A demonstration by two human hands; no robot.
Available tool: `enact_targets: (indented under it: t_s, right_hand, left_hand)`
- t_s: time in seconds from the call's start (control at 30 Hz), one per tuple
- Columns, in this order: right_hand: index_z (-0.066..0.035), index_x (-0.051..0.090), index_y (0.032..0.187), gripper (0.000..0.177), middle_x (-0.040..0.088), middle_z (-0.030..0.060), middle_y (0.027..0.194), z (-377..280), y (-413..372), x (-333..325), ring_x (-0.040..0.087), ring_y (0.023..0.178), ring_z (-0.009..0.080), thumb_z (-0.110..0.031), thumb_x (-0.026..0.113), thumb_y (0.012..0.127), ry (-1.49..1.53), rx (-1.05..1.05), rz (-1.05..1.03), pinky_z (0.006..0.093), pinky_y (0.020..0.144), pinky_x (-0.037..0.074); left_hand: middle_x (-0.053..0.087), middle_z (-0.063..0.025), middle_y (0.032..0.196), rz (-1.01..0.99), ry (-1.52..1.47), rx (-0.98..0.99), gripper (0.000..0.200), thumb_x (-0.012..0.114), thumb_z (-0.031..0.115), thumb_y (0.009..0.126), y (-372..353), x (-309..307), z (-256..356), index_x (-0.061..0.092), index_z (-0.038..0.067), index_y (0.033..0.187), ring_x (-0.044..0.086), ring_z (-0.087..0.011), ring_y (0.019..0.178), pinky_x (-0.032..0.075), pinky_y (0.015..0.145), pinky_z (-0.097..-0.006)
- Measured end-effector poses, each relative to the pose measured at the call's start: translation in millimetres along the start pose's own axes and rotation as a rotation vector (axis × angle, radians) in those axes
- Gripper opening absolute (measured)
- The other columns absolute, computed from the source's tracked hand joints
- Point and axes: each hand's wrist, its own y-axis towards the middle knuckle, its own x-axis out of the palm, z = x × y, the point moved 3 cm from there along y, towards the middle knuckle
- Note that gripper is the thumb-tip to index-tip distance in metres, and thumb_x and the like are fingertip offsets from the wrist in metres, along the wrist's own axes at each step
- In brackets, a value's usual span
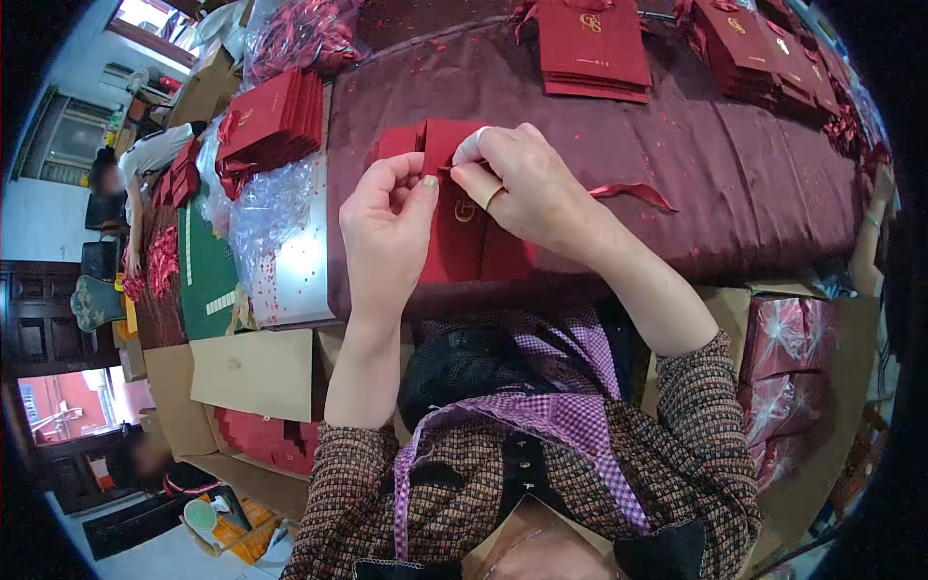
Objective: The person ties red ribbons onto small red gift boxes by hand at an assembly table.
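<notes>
While the left hand (389, 208) and right hand (527, 184) pinch narrow fingers at the bag's (454, 246) twelve o'clock, a ribbon (646, 193) lies at three.

Bags (594, 48) on the table (599, 145)

At the centre, we saw a deep red bag (454, 237) with gold lettering. Beneath it we noted a dark maroon cloth (715, 193), flecked with brighter red, and at two o'clock a vivid red ribbon (633, 190). At one o'clock, we saw gold on red bags (594, 53). We found a green mat (208, 261) marked white at nine, tan cardboard (256, 372) at eight, and purple-and-white checked trim (556, 418) at five.
</notes>
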Motion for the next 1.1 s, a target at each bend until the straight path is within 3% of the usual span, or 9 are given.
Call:
enact_targets:
  t_s: [0.07,0.2,0.4,0.5,0.63,0.77,0.97,1.03,1.1]
  right_hand:
    - [-0.002,0.057,0.083,0.011,0.064,0.0164,0.079,-1.2,2.4,-1.5,0.061,0.078,0.0346,-0.012,0.06,0.083,0.014,0.032,-0.031,0.0416,0.072,0.041]
    - [-0.001,0.056,0.081,0.011,0.062,0.0173,0.075,-5.1,6.9,-4.0,0.06,0.075,0.0357,-0.012,0.059,0.082,0.08,0.109,-0.064,0.042,0.069,0.041]
    - [-0.001,0.054,0.076,0.014,0.061,0.0149,0.073,-20.5,9.7,-9.3,0.059,0.074,0.0353,-0.012,0.058,0.082,-0.281,-0.145,-0.009,0.0422,0.069,0.041]
    - [-0.001,0.058,0.08,0.011,0.064,0.0144,0.077,-11.5,12.9,-26.1,0.062,0.076,0.0332,-0.012,0.06,0.082,-0.102,-0.101,-0.095,0.0423,0.069,0.043]
    - [0.002,0.061,0.079,0.01,0.066,0.0182,0.076,-12.0,12.4,-37.9,0.065,0.078,0.0361,-0.007,0.06,0.081,0.127,0.069,-0.146,0.0429,0.066,0.05]
    - [0.002,0.061,0.081,0.011,0.067,0.0189,0.079,-10.4,9.8,-38.5,0.066,0.079,0.0343,-0.009,0.064,0.08,0.111,0.025,-0.151,0.0409,0.067,0.051]
    - [-0.005,0.064,0.099,0.019,0.064,0.0124,0.079,-2.1,13.4,-46.9,0.062,0.073,0.0309,-0.011,0.067,0.081,0.38,0.083,-0.149,0.0363,0.063,0.051]
    - [-0.009,0.066,0.099,0.017,0.061,0.0109,0.083,-5.7,19.1,-44.4,0.059,0.082,0.0303,-0.009,0.065,0.082,0.128,-0.238,-0.025,0.0377,0.068,0.049]
    - [-0.01,0.066,0.096,0.014,0.06,0.0099,0.086,-2.1,20.0,-41.8,0.057,0.088,0.0307,-0.008,0.064,0.083,0.073,-0.235,-0.072,0.0397,0.076,0.047]
  left_hand:
    - [0.061,-0.0003,0.089,-0.002,0.034,0.022,0.02,0.061,-0.002,0.085,-1.2,0.8,1.4,0.062,-0.004,0.106,0.051,-0.0041,0.076,0.043,0.069,-0.0178]
    - [0.061,0.0001,0.089,-0.013,0.094,0.087,0.018,0.059,-0.003,0.086,-2.7,3.2,4.3,0.062,-0.004,0.104,0.051,-0.0039,0.077,0.042,0.07,-0.0176]
    - [0.06,0.0009,0.087,-0.035,0.085,0.196,0.02,0.057,-0.004,0.088,-4.0,9.0,11.3,0.062,-0.004,0.107,0.051,-0.0029,0.078,0.042,0.07,-0.017]
    - [0.059,-0.004,0.079,-0.105,-0.038,0.07,0.02,0.057,-0.004,0.085,-3.6,5.2,13.7,0.062,-0.005,0.104,0.052,-0.0093,0.07,0.045,0.067,-0.0232]
    - [0.054,-0.0072,0.076,-0.218,0.083,0.33,0.023,0.056,-0.006,0.083,4.3,8.8,11.8,0.061,-0.005,0.105,0.052,-0.0134,0.069,0.043,0.065,-0.0236]
    - [0.048,-0.009,0.072,-0.178,0.139,0.368,0.016,0.055,-0.009,0.079,3.2,10.7,9.4,0.06,-0.005,0.094,0.049,-0.0153,0.064,0.04,0.06,-0.0264]
    - [0.05,-0.0085,0.072,-0.221,0.125,0.344,0.008,0.056,-0.006,0.08,4.9,11.4,11.3,0.059,-0.006,0.088,0.049,-0.0146,0.065,0.041,0.06,-0.0262]
    - [0.051,-0.0073,0.073,-0.206,0.083,0.343,0.007,0.056,-0.005,0.08,2.2,18.7,15.6,0.059,-0.006,0.087,0.05,-0.013,0.067,0.04,0.061,-0.0249]
    - [0.053,-0.0062,0.073,-0.188,0.039,0.344,0.006,0.056,-0.005,0.081,2.1,21.6,14.8,0.059,-0.006,0.086,0.05,-0.0113,0.068,0.04,0.062,-0.0237]
